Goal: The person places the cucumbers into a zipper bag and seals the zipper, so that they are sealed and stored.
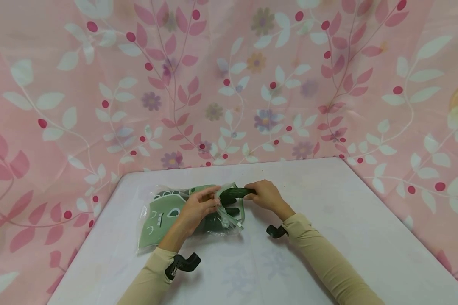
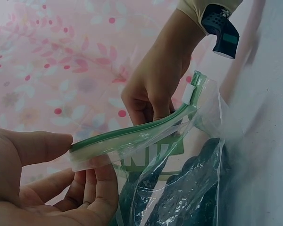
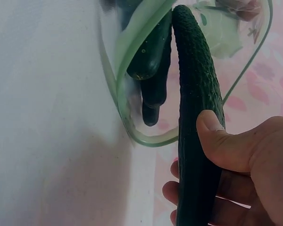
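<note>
A clear zip bag with a green cartoon print lies on the table, its mouth spread to the right. At that mouth my left hand pinches the green zip rim between thumb and fingers. My right hand grips a dark green, bumpy cucumber by one end, thumb on one side and fingers on the other. The cucumber's far end is within the bag's opening. Inside the bag lie several more cucumbers, partly hidden by the plastic. A white slider sits on the rim.
The white-covered table extends around the bag, with its back edge near a pink floral curtain. Both wrists wear black camera mounts, one on the left wrist and one on the right.
</note>
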Tool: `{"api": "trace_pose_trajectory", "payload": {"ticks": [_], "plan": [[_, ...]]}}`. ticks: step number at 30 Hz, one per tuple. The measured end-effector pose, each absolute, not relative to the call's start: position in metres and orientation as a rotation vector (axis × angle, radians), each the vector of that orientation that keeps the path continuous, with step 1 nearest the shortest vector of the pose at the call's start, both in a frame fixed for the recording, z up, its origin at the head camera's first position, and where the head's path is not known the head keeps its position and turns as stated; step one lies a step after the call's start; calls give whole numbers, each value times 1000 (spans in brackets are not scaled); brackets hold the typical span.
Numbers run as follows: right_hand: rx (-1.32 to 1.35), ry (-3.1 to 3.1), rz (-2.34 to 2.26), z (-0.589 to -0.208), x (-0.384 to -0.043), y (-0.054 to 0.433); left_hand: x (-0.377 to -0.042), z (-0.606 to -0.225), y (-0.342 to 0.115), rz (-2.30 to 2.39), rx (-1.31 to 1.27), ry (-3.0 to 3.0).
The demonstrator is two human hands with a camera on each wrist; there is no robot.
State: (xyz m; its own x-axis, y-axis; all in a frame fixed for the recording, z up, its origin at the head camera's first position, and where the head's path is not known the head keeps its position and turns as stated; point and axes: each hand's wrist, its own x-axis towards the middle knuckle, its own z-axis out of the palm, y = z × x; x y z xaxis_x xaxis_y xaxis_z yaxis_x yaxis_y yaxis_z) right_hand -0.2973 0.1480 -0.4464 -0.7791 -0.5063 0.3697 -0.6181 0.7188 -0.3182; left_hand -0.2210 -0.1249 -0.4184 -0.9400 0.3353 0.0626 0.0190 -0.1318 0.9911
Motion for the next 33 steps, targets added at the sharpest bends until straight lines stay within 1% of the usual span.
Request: {"api": "trace_pose_trajectory", "payload": {"ticks": [12, 19, 27, 33], "plan": [[868, -2712, 653, -455, -300, 145, -219, -417, -124, 2166, 397, 1927], [912, -2757, 774, -459, -303, 147, -219, -418, -124, 2175, 383, 1927], [898, -2737, 953, -463, -306, 152, -219, -417, -125, 2180, 387, 1907], [931, -2750, 1001, -463, -310, 160, -219, -417, -125, 2171, 395, 1911]]}}
